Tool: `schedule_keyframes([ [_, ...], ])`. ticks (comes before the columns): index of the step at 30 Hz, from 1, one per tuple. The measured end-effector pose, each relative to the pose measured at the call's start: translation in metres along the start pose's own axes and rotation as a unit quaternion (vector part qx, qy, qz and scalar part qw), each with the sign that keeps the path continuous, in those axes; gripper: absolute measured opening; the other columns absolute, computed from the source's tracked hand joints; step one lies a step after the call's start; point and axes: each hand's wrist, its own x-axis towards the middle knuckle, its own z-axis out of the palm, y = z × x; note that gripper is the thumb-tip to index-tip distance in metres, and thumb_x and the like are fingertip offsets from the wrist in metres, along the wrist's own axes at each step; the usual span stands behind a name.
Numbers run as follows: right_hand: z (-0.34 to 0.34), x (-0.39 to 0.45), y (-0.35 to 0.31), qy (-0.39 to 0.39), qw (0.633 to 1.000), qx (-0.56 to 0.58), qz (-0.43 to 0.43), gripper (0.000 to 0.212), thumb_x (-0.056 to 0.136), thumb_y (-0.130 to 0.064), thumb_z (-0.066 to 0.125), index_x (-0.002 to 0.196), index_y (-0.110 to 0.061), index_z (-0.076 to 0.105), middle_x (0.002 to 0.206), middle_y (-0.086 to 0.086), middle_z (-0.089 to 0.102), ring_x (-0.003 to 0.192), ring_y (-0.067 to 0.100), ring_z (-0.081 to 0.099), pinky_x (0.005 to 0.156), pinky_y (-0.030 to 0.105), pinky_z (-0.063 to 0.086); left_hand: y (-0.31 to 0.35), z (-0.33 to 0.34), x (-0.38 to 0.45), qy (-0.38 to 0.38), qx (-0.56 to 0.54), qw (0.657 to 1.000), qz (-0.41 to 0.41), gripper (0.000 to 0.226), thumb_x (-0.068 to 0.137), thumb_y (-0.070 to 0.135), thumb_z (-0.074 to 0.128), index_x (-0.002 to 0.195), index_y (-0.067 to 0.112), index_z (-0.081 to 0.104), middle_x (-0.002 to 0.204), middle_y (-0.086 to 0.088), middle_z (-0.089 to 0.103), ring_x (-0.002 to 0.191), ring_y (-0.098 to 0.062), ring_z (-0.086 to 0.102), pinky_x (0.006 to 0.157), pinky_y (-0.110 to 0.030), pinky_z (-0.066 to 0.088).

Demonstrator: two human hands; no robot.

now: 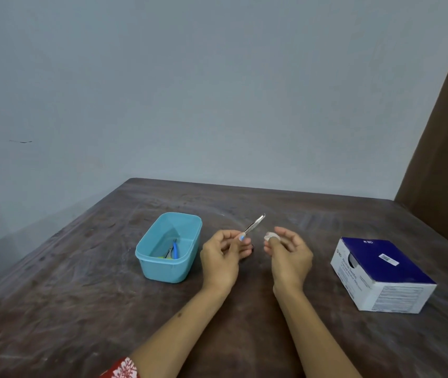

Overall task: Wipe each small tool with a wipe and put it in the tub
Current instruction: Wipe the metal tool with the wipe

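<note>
Steel tool (pixel 255 224): thin, stiff, light and likely slick; slants up toward 1 o'clock from the left hand (pixel 224 255), over the table (pixel 81 309), apart from the tub.
Left hand: fingers pinch its lower end; hold low, leaving the blade free.
Wipe (pixel 271 236): small, soft, crumpled; just beside the tool at 3 o'clock.
Right hand (pixel 289 255): fingertips pinch the wipe, other fingers loosely curled.
Tub (pixel 168 248): blue plastic, at 9 o'clock of the hands; blue-handled tools (pixel 173 251) already inside.
Box (pixel 381 274): blue-and-white carton at 3 o'clock, well apart.
</note>
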Motion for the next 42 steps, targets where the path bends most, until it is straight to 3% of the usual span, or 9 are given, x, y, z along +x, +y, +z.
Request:
schedule_keyframes([
  [6,0.006,-0.009,0.001,-0.065,0.998,-0.014,0.014,0.012,0.078,0.004,0.065,0.078,-0.007,0.070,0.071,0.012,0.071,0.061,0.018,0.066,0.057,0.027,0.053,-0.008,0.001,0.002,-0.050,0.061,0.997,0.002,0.020,0.089,0.003,0.057,0.106,0.010,0.064,0.092,-0.011,0.073,0.082,-0.020,0.072,0.077,-0.036,0.058],
  [11,0.006,-0.010,-0.003,-0.060,0.997,0.021,0.035,0.017,0.083,0.001,0.060,0.082,-0.010,0.072,0.073,0.006,0.071,0.066,0.015,0.067,0.064,0.026,0.057,-0.008,-0.002,0.001,-0.070,0.134,0.988,0.043,0.018,0.086,0.007,0.062,0.101,0.015,0.069,0.092,-0.004,0.074,0.086,-0.014,0.070,0.081,-0.037,0.058],
  [16,0.006,-0.011,-0.005,-0.082,0.996,0.028,0.038,0.018,0.078,0.007,0.064,0.084,-0.010,0.070,0.071,0.007,0.069,0.062,0.015,0.065,0.064,0.026,0.056,-0.006,-0.006,0.001,-0.026,0.228,0.971,0.072,0.017,0.083,0.013,0.067,0.099,0.017,0.071,0.093,0.005,0.069,0.085,-0.003,0.063,0.072,-0.013,0.050],
  [21,0.002,-0.009,-0.004,-0.033,0.999,-0.008,-0.008,0.017,0.075,0.002,0.071,0.088,-0.009,0.069,0.064,-0.004,0.071,0.056,0.005,0.064,0.067,0.029,0.057,-0.008,-0.006,0.000,-0.030,0.181,0.982,0.047,0.016,0.080,0.015,0.070,0.096,0.018,0.073,0.086,0.005,0.073,0.082,-0.006,0.067,0.076,-0.020,0.053],
  [24,0.000,-0.010,-0.004,-0.017,0.999,-0.025,-0.028,0.021,0.074,-0.001,0.074,0.093,-0.007,0.067,0.069,0.004,0.072,0.053,0.006,0.064,0.066,0.030,0.057,-0.007,-0.005,-0.003,-0.042,0.176,0.983,0.042,0.016,0.080,0.014,0.071,0.095,0.017,0.073,0.082,0.005,0.072,0.077,-0.008,0.068,0.072,-0.023,0.056],
  [28,0.001,-0.016,-0.006,-0.052,0.996,-0.038,-0.057,0.019,0.080,-0.003,0.064,0.090,-0.020,0.065,0.062,0.001,0.071,0.063,0.020,0.069,0.068,0.030,0.056,-0.007,-0.006,-0.003,-0.045,0.161,0.986,0.013,0.016,0.081,0.009,0.069,0.096,0.013,0.072,0.081,0.001,0.072,0.073,-0.010,0.067,0.068,-0.021,0.055],
  [31,0.002,-0.019,-0.005,-0.080,0.995,-0.022,-0.059,0.024,0.082,0.001,0.057,0.092,-0.019,0.064,0.064,0.003,0.071,0.067,0.019,0.070,0.068,0.032,0.056,-0.008,-0.008,-0.001,-0.040,0.134,0.990,-0.004,0.015,0.081,0.008,0.069,0.094,0.015,0.073,0.083,-0.003,0.074,0.078,-0.015,0.069,0.072,-0.029,0.057],
  [36,0.003,-0.016,-0.003,-0.130,0.991,-0.004,-0.035,0.016,0.074,-0.001,0.073,0.084,-0.014,0.070,0.075,0.006,0.074,0.071,0.017,0.069,0.068,0.029,0.054,-0.008,-0.008,-0.001,-0.038,0.094,0.995,0.006,0.016,0.079,0.005,0.069,0.084,0.019,0.073,0.079,-0.003,0.074,0.072,-0.011,0.068,0.070,-0.025,0.056],
  [42,0.003,-0.014,0.005,-0.166,0.986,-0.025,-0.012,0.009,0.078,-0.013,0.073,0.087,-0.015,0.073,0.073,0.000,0.072,0.071,0.009,0.068,0.064,0.019,0.052,-0.009,-0.009,0.002,-0.072,0.099,0.992,0.008,0.015,0.081,0.001,0.067,0.092,0.007,0.073,0.084,-0.010,0.073,0.078,-0.015,0.069,0.074,-0.026,0.056],
])
